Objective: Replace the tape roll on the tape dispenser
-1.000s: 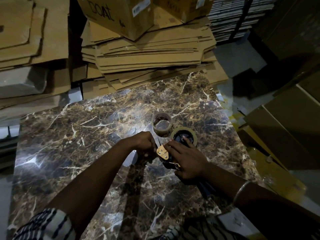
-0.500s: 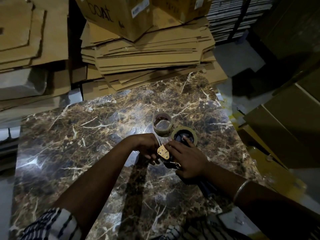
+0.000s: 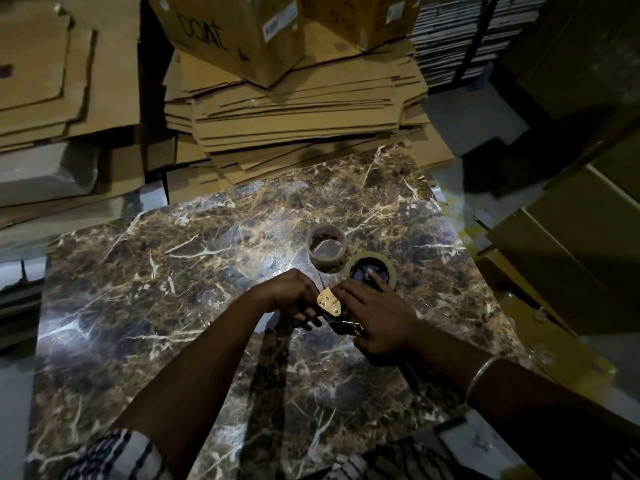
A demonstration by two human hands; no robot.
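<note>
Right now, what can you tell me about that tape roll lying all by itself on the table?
The loose tape roll is a tan ring lying flat on the marble table, hole facing up. It looks thin, perhaps nearly used up, with the table showing through its middle. It lies just beyond the hands, beside the roll on the dispenser; whether the two touch is unclear. Neither hand touches it.

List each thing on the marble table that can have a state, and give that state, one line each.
Tape dispenser: lying on the table, held by both hands.
Mounted roll: seated on the dispenser.
Loose roll: flat on the table, untouched.
Left hand: fingers curled at the dispenser's front.
Right hand: pressing on the dispenser.
</note>
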